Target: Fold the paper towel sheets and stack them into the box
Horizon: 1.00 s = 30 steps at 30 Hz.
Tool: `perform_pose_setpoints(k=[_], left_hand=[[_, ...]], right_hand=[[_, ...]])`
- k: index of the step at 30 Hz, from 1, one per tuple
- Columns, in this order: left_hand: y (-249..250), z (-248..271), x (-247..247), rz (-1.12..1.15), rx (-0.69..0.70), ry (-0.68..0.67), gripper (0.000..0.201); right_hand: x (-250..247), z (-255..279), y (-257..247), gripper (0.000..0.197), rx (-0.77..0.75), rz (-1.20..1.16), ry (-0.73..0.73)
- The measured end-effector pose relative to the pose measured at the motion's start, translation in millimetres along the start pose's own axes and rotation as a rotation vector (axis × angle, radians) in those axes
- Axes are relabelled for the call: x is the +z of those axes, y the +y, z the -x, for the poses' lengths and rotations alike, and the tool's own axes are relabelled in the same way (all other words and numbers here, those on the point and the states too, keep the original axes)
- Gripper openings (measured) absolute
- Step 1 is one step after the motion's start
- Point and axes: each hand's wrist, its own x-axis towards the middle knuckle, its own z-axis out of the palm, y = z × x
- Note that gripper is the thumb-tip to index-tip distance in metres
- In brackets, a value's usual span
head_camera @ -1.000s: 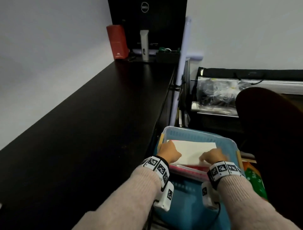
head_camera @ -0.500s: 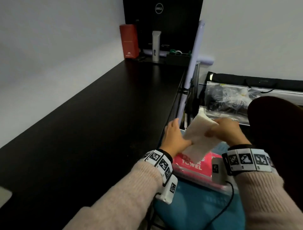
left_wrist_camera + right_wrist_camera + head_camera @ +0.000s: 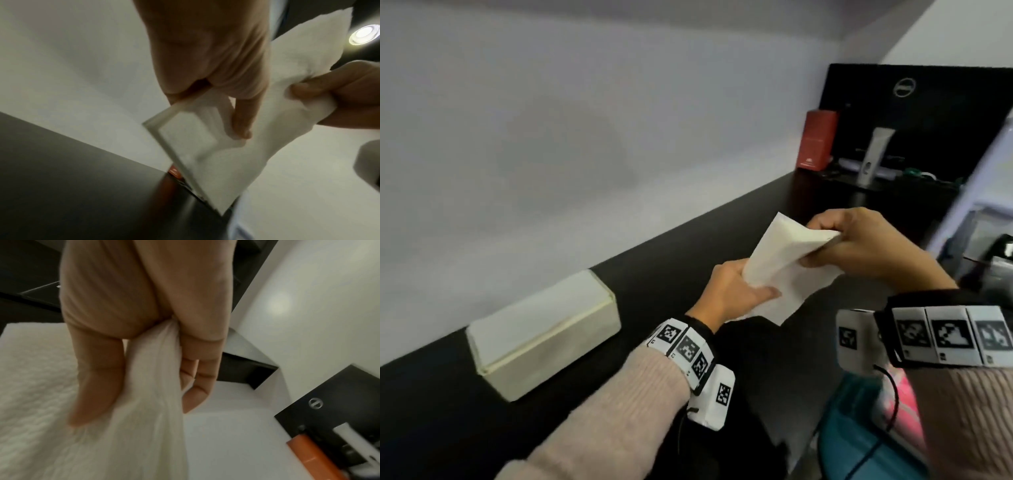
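A small stack of white paper towel sheets (image 3: 784, 263) is held in the air above the black desk (image 3: 619, 342), between both hands. My left hand (image 3: 736, 291) grips its lower left end, thumb on top. My right hand (image 3: 859, 243) pinches the upper right end (image 3: 152, 386) between thumb and fingers. In the left wrist view the towel stack (image 3: 205, 154) shows a thick folded edge. A cream rectangular box (image 3: 544, 332), its lid shut, stands on the desk by the wall, to the left of my left hand.
At the desk's far end stand a black monitor (image 3: 928, 113), a red box (image 3: 818, 140) and a grey stand (image 3: 873, 154). A blue bin (image 3: 859, 442) with a pink pack lies at the lower right, beside the desk. A white wall runs along the left.
Both hands lifted the towel stack out of the blue bin and carried it up and left over the desk. My view swung left, and the cream box came into sight.
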Motion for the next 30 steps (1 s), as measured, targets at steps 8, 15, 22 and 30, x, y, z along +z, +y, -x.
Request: perform_pose_setpoints(k=[8, 15, 22, 30], left_hand=[[-57, 68, -178, -0.152, -0.154, 0.460, 0.015], [-89, 115, -236, 0.151, -0.184, 0.909, 0.026], [-115, 140, -259, 0.203, -0.204, 1.106, 0.033], [-149, 138, -252, 0.266, -0.387, 1.147, 0.050]], right_hand=[[100, -74, -59, 0.026, -0.130, -0.439, -0.106], [207, -139, -99, 0.036, -0.132, -0.666, -0.325], [288, -166, -116, 0.036, -0.064, -0.732, -0.505], [333, -164, -109, 0.048, 0.003, -0.720, -0.622]])
